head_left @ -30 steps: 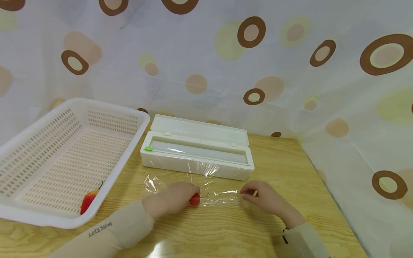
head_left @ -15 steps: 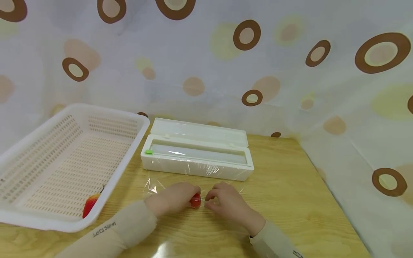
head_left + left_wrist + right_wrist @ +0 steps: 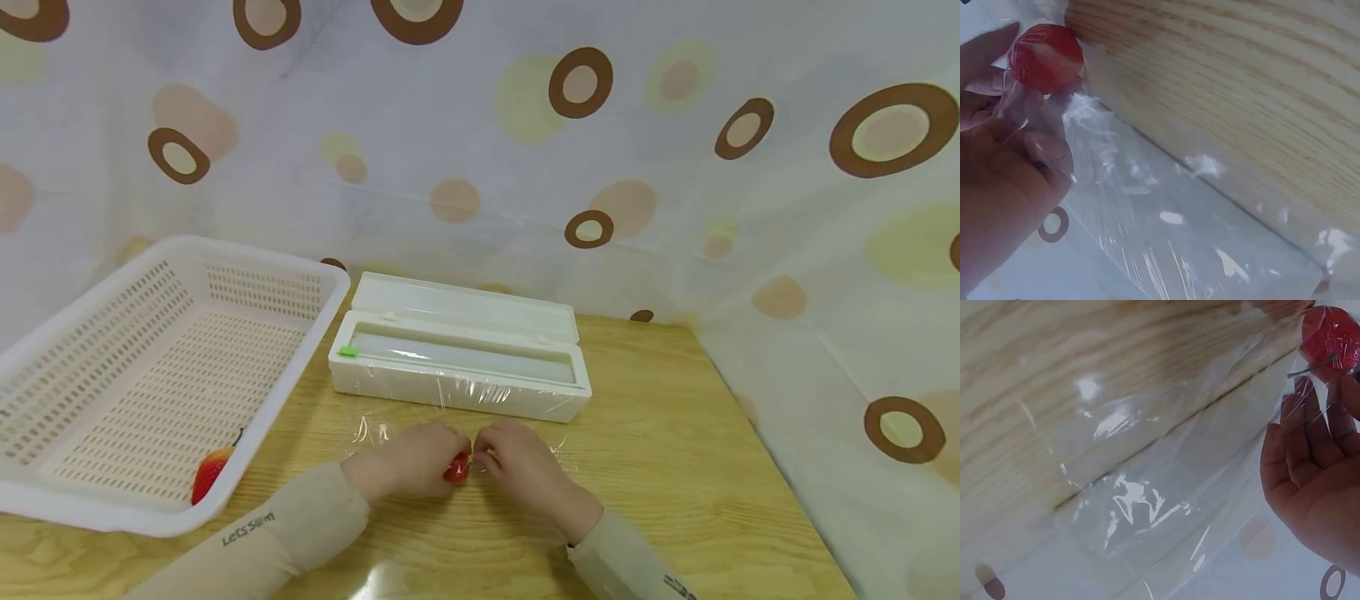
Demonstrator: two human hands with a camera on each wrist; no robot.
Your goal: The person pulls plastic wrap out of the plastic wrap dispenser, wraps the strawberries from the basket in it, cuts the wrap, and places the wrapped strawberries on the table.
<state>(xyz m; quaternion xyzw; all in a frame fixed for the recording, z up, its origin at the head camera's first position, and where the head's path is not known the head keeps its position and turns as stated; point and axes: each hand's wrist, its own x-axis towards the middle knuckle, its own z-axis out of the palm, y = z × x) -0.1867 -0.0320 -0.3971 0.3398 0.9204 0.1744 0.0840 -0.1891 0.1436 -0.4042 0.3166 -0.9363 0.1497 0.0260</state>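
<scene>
A round red fruit (image 3: 457,469) with a thin green stem lies under clear cling film (image 3: 1132,494), low over the wooden table. My left hand (image 3: 415,458) grips the fruit from the left through the film; the left wrist view shows the film stretched tight across the fruit (image 3: 1046,57). At the stem end, my right hand (image 3: 525,468) pinches the film with curled fingers, right beside the fruit. The film runs back to a white dispenser box (image 3: 457,393), which stands open with its roll (image 3: 461,357) inside. A green slider sits at the box's left end.
To the left stands a white perforated basket (image 3: 296,367) with a red-and-yellow fruit (image 3: 210,477) near its front right corner. Behind the wooden table (image 3: 697,467) and along its right side hangs a patterned curtain (image 3: 405,133).
My right hand has moved left along the film from the right side to the fruit's stem end. The left hand has stayed on the fruit, and the film is now gathered closer round it.
</scene>
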